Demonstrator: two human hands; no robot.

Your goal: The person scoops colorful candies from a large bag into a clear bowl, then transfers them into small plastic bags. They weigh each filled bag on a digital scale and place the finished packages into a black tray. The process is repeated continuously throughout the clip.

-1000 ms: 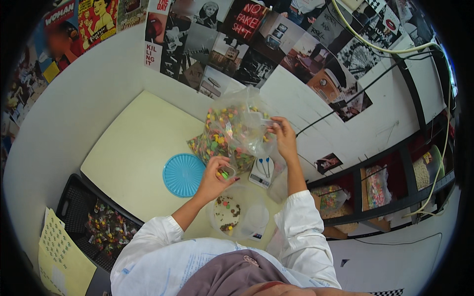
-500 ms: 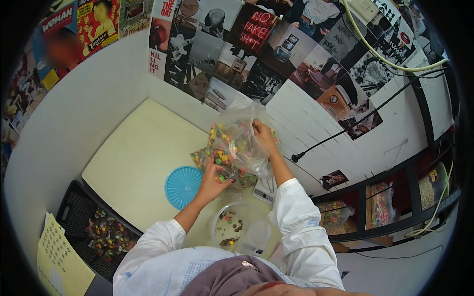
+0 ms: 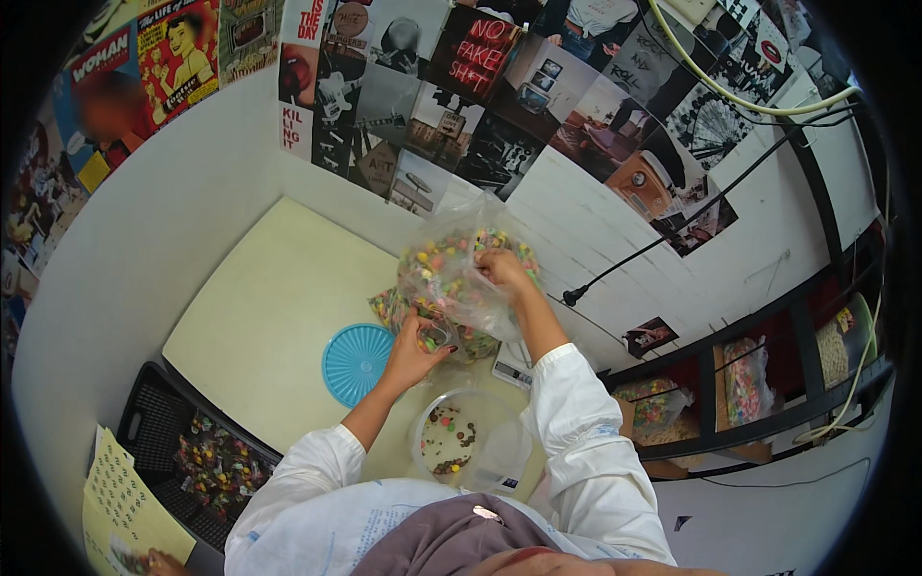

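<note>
Near the centre of the frame a clear plastic bag of multicoloured candies [image 3: 451,278] is held up over the pale desk [image 3: 259,317], just in front of the white wall. The right hand [image 3: 501,269] is clamped on the bag's upper right part, fingers pinching the plastic, while the left hand [image 3: 418,348] is closed around the bag's lower edge from beneath (how far its fingers curl in cannot be made out through the crinkled film). The two hands stand apart, one above the other, with the bag between them. Directly below the bag, toward the lower middle of the frame, stands a clear round container [image 3: 466,442] with a few candies on its bottom. Left of it a round blue lid [image 3: 357,363] lies flat on the desk, just beside the left forearm. A small white scale [image 3: 511,367] sits partly hidden behind the right forearm. At the lower left, off the desk's edge, a black crate [image 3: 154,422] holds more wrapped sweets, and a yellow printed sheet [image 3: 120,504] lies near it.
</note>
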